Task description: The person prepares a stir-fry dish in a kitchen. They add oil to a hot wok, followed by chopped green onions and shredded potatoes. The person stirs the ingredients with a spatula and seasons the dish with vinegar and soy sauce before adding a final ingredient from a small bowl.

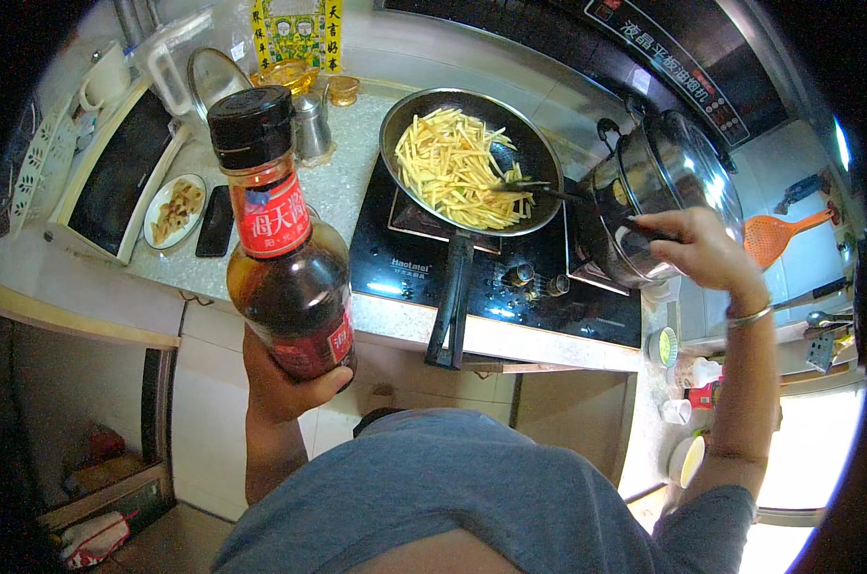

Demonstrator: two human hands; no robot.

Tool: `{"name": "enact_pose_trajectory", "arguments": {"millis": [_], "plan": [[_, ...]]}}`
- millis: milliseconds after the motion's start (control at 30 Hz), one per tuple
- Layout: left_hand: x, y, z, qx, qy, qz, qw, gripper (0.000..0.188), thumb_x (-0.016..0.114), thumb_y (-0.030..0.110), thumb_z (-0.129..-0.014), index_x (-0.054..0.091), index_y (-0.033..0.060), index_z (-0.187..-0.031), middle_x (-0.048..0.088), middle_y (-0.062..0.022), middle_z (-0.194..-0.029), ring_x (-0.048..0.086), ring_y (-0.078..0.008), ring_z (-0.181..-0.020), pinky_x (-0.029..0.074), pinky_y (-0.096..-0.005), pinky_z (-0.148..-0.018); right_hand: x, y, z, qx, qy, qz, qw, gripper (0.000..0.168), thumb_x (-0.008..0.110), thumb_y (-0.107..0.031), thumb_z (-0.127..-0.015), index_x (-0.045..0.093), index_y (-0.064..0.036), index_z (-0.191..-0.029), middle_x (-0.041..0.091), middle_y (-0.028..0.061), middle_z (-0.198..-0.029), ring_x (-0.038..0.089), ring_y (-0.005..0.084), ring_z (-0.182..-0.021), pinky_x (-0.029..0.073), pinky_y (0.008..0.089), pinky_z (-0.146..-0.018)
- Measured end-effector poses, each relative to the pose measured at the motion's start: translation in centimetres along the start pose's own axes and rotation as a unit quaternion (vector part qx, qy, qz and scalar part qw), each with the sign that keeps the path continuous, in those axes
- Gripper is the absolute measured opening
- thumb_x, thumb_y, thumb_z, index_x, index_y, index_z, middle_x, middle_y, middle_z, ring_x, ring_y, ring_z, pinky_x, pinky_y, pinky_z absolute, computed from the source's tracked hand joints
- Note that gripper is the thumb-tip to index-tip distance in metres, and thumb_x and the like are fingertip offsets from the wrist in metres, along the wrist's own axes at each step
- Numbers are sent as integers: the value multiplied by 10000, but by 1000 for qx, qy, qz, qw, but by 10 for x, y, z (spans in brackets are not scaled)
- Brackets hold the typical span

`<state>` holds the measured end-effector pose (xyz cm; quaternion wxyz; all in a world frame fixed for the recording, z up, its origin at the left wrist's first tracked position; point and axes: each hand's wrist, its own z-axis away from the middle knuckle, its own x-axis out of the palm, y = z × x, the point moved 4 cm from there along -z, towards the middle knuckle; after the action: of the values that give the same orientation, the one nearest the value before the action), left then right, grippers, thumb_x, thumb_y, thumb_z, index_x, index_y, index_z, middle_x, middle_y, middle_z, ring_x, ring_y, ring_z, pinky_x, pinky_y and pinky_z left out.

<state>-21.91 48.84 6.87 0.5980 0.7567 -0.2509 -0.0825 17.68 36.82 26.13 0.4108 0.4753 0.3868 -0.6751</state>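
Observation:
My left hand [297,387] grips a glass bottle of dark sauce [290,244] near its base, holding it upright with its black cap on. Black-handled, a spatula [559,190] is in my right hand [706,247], its blade among pale shredded strips of food [455,168]. These strips lie in a dark frying pan [548,151] on the left part of a black gas cooktop [397,265]. The pan's handle points toward me.
A lidded steel pot [634,194] stands right of the pan. Left on the counter are a plate of food pieces [175,212], a black phone [214,222] and a metal shaker [310,129]. An orange slotted ladle [774,233] hangs at the right; bowls [686,461] stand below it.

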Motion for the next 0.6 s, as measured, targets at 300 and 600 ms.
{"name": "enact_pose_trajectory", "arguments": {"millis": [300,600], "plan": [[3,-2,-2,1,7,26,1000,996,830,84,-505,299,-10,-1342,502,-162,-1239,536,-256,-1118,441,-386,-951,29,2,-71,-24,-81,28,996,396,635,-198,-807,603,-78,-1183,626,181,-1117,616,300,-1018,469,360,-908],[-15,2,3,-2,29,24,999,961,817,71,-513,318,-18,-1330,509,-163,-1235,526,-254,-1133,430,-382,-963,72,17,-77,65,-10,-208,976,381,592,-190,-854,588,-64,-1214,675,98,-926,592,138,-713,479,284,-647]]}}
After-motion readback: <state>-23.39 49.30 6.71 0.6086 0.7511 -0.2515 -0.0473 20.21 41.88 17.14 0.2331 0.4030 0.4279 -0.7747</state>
